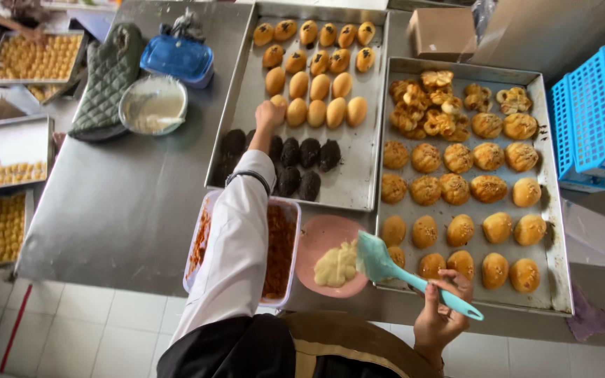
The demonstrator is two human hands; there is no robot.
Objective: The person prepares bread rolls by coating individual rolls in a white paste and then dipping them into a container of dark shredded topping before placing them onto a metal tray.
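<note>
The left hand (269, 114) reaches to the far tray (358, 168), its fingers curled around a golden bun (279, 102) at the left end of the pale rows. The right hand (441, 308), near the tabletop (127, 203) edge, has its fingers wrapped around a teal spatula (400, 273), whose blade rests beside pale dough (336, 266) on a pink plate (323, 234).

The left arm wears a long white sleeve (236, 245) ending in a dark band (249, 176) at the wrist, toward twelve o'clock. The hands are bare: left hand (269, 114), right hand (441, 308). At six o'clock the torso shows a black top (232, 350) and a tan apron (358, 346).
</note>
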